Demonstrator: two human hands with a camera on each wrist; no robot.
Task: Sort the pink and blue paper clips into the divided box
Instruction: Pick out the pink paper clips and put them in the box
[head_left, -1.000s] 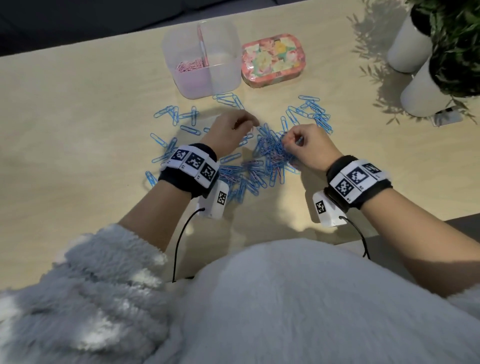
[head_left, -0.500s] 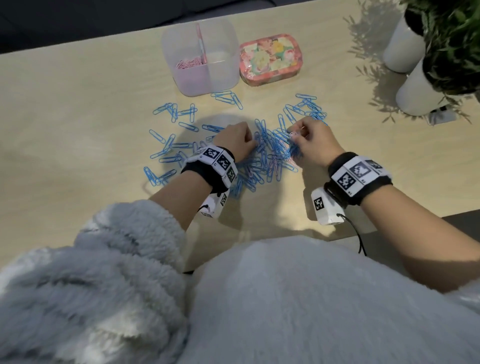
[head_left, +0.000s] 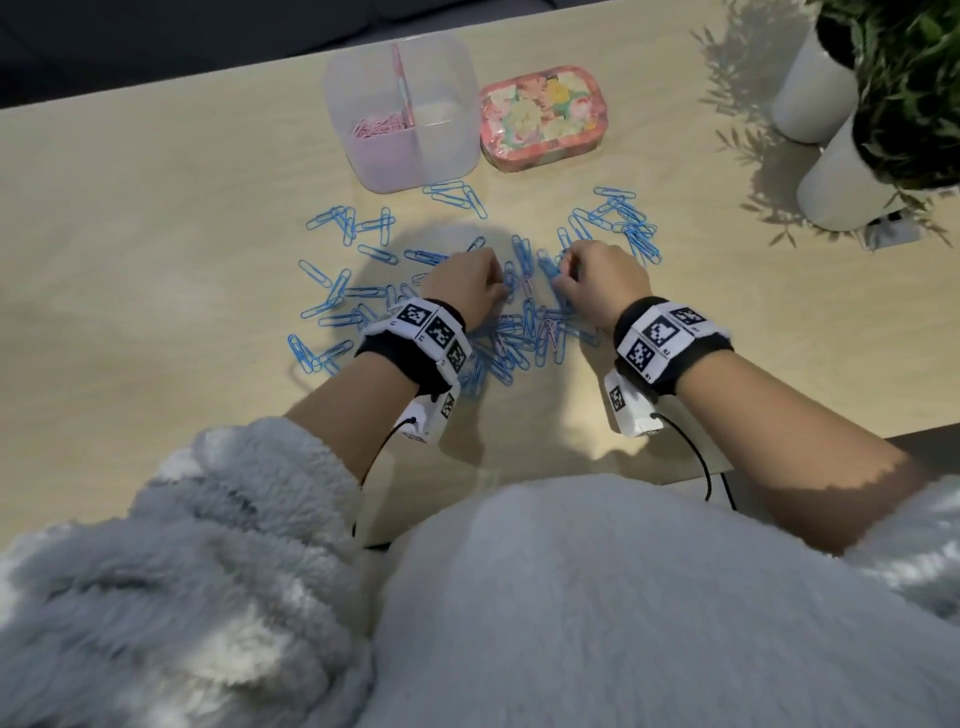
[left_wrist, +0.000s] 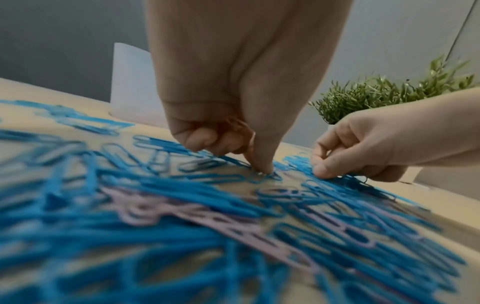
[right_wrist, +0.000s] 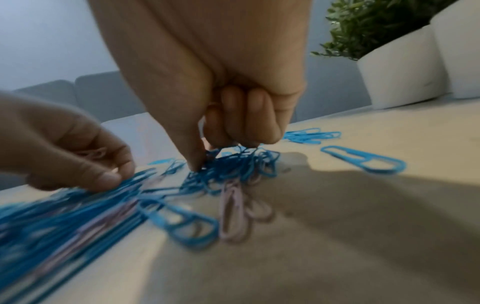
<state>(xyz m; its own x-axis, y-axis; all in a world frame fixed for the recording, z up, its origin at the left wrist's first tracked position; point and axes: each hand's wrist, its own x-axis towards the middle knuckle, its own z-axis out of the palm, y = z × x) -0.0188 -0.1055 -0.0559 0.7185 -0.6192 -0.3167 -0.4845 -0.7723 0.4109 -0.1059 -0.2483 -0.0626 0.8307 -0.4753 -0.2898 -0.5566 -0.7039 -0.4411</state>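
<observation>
Blue paper clips (head_left: 519, 343) lie heaped and scattered on the wooden table, with a few pink paper clips (head_left: 553, 338) mixed in. The clear divided box (head_left: 452, 150) stands at the far side; its left compartment holds pink clips (head_left: 379, 126). My left hand (head_left: 493, 288) rests in the pile with fingers curled, keeping pink clips (left_wrist: 240, 126) tucked in the palm while a fingertip (left_wrist: 263, 166) presses a blue clip. My right hand (head_left: 561, 275) grips a tangled bunch of blue clips (right_wrist: 233, 162) against the table.
A flowered pink tin (head_left: 543, 117) sits just right of the box. Two white plant pots (head_left: 810, 98) (head_left: 841, 176) stand at the far right. Loose blue clips (head_left: 353, 223) spread left of the pile. The table's near edge lies below my wrists.
My left hand has slid right into the middle of the pile. My right hand has shifted slightly forward, gathering blue clips. Both hands now work close together.
</observation>
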